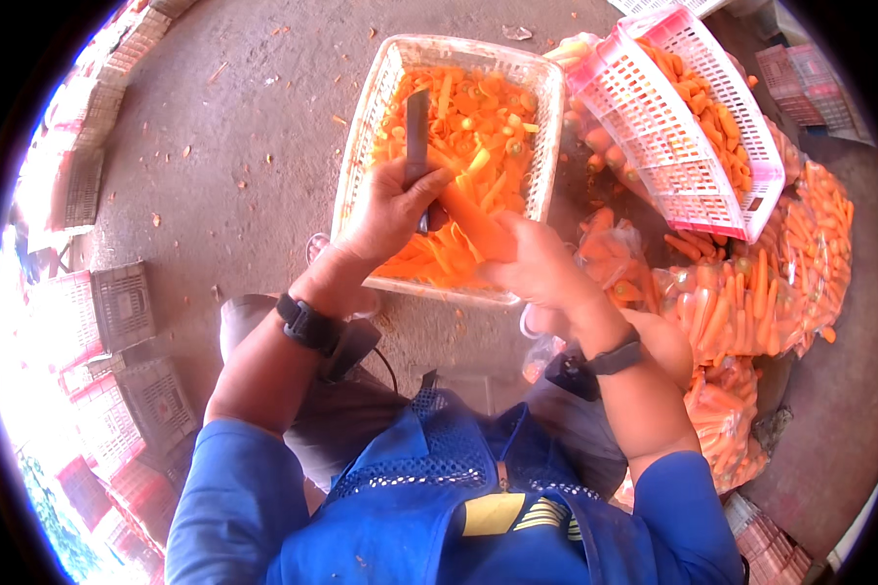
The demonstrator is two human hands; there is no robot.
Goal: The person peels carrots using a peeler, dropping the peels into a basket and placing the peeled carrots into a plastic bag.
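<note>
My left hand [392, 210] is closed round a knife [417, 132], whose flat, dark, square-ended blade points away from me. My right hand [538, 261] grips the near end of a large orange carrot [473, 219]. The carrot slants up to the left, its far end beside my left thumb. Both hands are over a pale, dirty plastic basket [359, 127] holding carrot peelings and cut ends [478, 107]. My left fingers are partly hidden under the hand. Where the knife meets the carrot, I cannot tell whether they touch.
To the right, a tilted pink-and-white crate [644, 146] holds carrots. Clear bags of carrots [741, 307] lie around it and down my right side. Stacked crates [122, 307] line the left. Scraps dot the concrete floor [244, 127]. My knees flank the basket's near side.
</note>
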